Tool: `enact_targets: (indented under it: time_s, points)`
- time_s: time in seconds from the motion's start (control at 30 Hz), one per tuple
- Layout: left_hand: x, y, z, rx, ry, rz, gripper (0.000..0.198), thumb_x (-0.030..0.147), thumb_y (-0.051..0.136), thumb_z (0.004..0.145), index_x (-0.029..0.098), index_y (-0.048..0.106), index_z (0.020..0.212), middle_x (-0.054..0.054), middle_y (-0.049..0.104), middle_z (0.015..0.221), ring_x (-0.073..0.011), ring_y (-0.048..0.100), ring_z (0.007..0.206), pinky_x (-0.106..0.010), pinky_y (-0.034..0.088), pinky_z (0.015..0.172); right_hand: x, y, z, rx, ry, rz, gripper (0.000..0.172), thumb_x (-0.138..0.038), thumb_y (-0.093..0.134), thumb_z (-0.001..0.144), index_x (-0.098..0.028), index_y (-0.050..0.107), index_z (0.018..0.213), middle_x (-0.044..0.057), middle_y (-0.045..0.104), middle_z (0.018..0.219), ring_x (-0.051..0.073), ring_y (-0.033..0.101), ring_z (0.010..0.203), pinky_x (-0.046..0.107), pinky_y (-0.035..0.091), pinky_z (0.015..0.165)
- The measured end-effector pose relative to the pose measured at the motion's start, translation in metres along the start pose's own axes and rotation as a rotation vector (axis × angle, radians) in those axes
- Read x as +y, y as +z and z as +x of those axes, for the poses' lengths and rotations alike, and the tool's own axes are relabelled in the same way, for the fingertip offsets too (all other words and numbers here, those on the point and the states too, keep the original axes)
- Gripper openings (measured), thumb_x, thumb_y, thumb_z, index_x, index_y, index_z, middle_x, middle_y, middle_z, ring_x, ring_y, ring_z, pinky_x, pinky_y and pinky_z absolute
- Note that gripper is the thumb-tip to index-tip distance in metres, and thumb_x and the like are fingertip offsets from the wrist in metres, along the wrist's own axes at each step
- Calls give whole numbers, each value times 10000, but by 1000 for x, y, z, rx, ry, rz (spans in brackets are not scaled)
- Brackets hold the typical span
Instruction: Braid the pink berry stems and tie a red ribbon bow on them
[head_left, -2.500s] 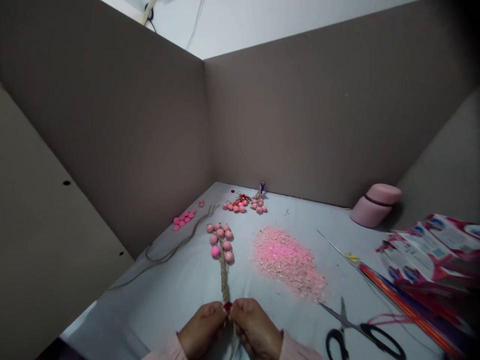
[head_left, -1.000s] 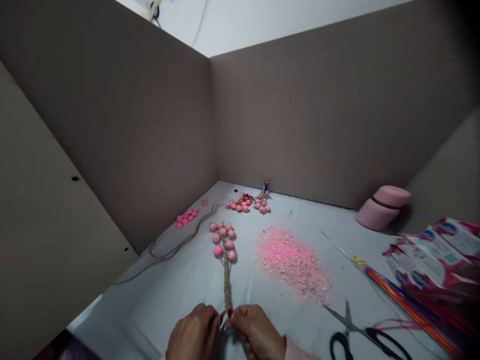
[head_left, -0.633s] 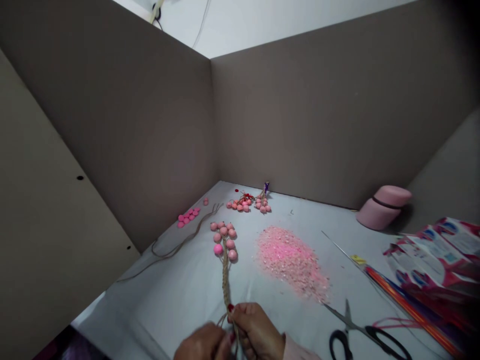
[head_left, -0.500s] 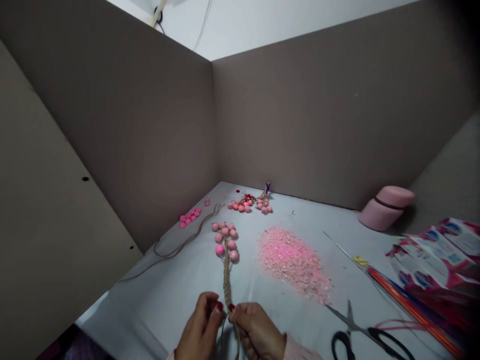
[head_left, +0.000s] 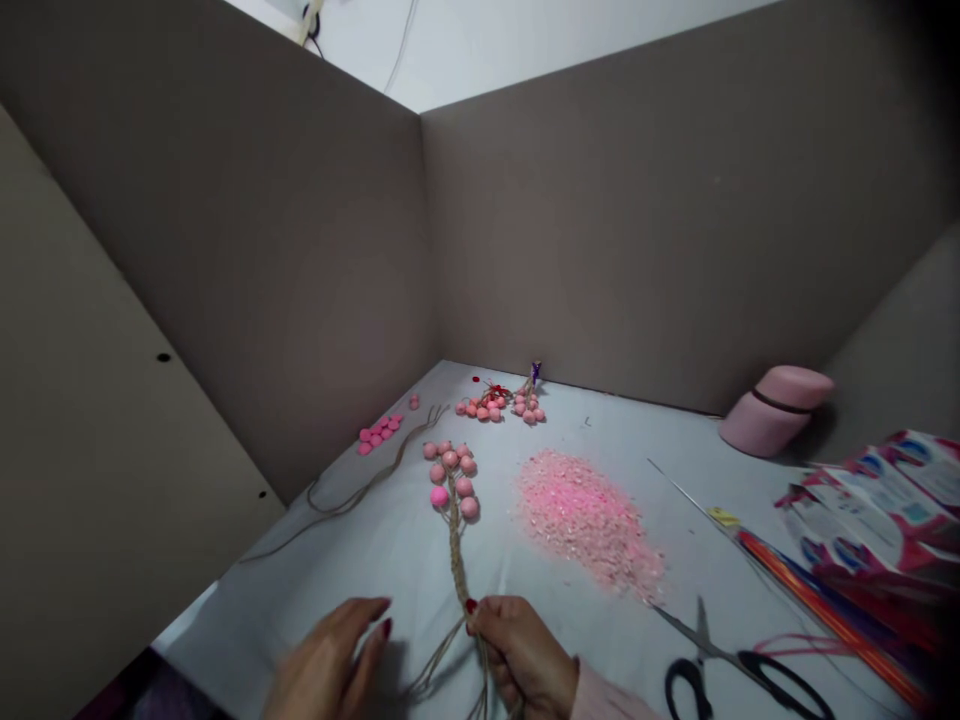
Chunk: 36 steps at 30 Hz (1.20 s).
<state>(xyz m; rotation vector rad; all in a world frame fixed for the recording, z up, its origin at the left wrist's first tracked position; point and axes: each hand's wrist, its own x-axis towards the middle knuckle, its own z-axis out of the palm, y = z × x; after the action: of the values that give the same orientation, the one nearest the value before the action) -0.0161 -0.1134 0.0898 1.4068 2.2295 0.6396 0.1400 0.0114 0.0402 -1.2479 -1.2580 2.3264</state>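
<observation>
A braided cord of tan twine runs toward me from a cluster of pink beads, one of them brighter pink. My right hand pinches the near end of the braid between thumb and finger. Loose twine strands fan out below that pinch, some to the left and some straight down. My left hand is off to the left, apart from the cord, fingers parted and nothing in them; it is slightly blurred.
Pink chips lie heaped right of the braid. Scissors rest at the lower right beside coloured rods and printed packaging. A pink container stands at the back right. Loose twine and bright pink beads lie left.
My left hand has let go of the strands and moved left, its fingers opening. My right hand keeps its pinch on the braid's end, and the strands now spread out.
</observation>
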Motion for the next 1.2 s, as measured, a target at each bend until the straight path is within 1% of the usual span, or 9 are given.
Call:
enact_targets:
  time_s: [0.1, 0.17, 0.23, 0.4, 0.5, 0.6, 0.8, 1.03, 1.2]
  points:
    - [23, 38, 21, -57, -23, -341, 336, 382, 423, 805, 206, 536, 1068, -65, 657, 980, -195, 590, 882, -240, 392, 779, 2, 1, 0, -7, -54, -2, 298, -428, 594, 599, -201, 413, 530, -137, 244, 303, 21, 124, 291, 217, 15, 346]
    - [34, 61, 32, -111, -67, -555, 271, 443, 461, 779, 198, 574, 798, -21, 611, 702, -179, 545, 687, -255, 375, 677, 3, 2, 0, -11, -83, -10, 326, -451, 583, 591, -207, 385, 502, -127, 260, 318, 22, 144, 297, 221, 34, 351]
    - [37, 75, 39, -201, -109, -743, 363, 541, 516, 707, 189, 523, 620, 14, 497, 581, -150, 458, 593, -256, 349, 610, 4, 2, 0, -13, -101, -25, 334, -460, 558, 603, -215, 358, 492, -125, 258, 328, 27, 142, 303, 225, 47, 356]
    - [33, 76, 40, -354, -198, -928, 451, 625, 558, 610, 188, 449, 583, 72, 340, 487, -89, 303, 456, -230, 270, 465, 1, -5, -4, -23, -182, -131, 243, -392, 513, 649, -205, 414, 529, -104, 299, 366, 60, 215, 354, 225, 135, 385]
    - [35, 71, 36, -302, -195, -948, 467, 619, 600, 583, 188, 423, 556, 75, 331, 494, -82, 270, 475, -219, 229, 464, -5, -16, -12, 31, -332, -242, 216, -319, 547, 641, -182, 446, 509, -58, 394, 473, 86, 336, 487, 226, 228, 472]
    - [38, 74, 33, -235, -148, -930, 477, 616, 623, 572, 166, 466, 537, 62, 381, 495, -87, 295, 493, -219, 231, 482, -5, -21, -21, 69, -437, -416, 208, -303, 487, 697, -174, 474, 535, -42, 404, 514, 103, 361, 528, 232, 245, 500]
    - [34, 96, 30, -125, -189, -1128, 436, 554, 651, 604, 158, 516, 484, 26, 501, 414, -99, 418, 454, -225, 309, 502, 21, -13, -22, -132, -277, -365, 249, -364, 421, 744, -154, 545, 692, -61, 394, 444, 84, 331, 388, 199, 236, 395]
    - [30, 111, 29, -217, -347, -1380, 467, 552, 731, 481, 111, 607, 571, 24, 516, 422, -56, 385, 363, -198, 231, 410, 33, -17, -14, -35, -528, -837, 231, -228, 424, 740, -161, 598, 604, 23, 597, 564, 121, 512, 515, 198, 297, 455]
    - [26, 121, 30, -179, -350, -1415, 460, 565, 730, 465, 146, 555, 545, 21, 530, 466, -93, 446, 440, -231, 326, 489, 22, -17, -22, -33, -589, -1092, 210, -193, 427, 735, -173, 604, 625, 48, 647, 615, 148, 545, 523, 232, 277, 457]
